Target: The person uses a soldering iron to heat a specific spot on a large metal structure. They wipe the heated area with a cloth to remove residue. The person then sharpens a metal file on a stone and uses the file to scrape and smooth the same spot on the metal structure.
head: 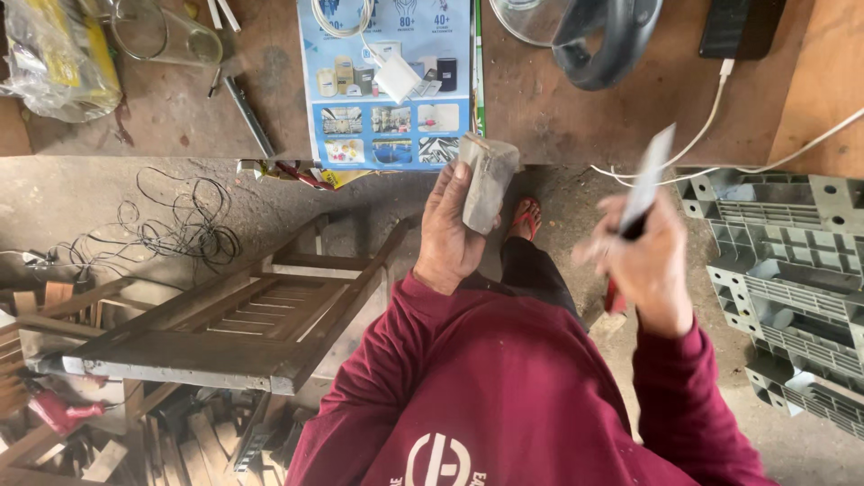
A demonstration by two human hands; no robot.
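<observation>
A grey rectangular stone block [489, 183] sits upright in the left hand [450, 229], whose fingers wrap closed around its lower half, just below the edge of the wooden workbench [558, 108]. To the right of the block, the right hand [650, 265] is clenched around the dark handle of a flat blade [650, 175], blurred and pointing up toward the bench. On the bench above the block lies a blue leaflet [387, 90]. Left of the block lies a wooden chair frame [243, 324]; far right, a grey plastic pallet [783, 270].
</observation>
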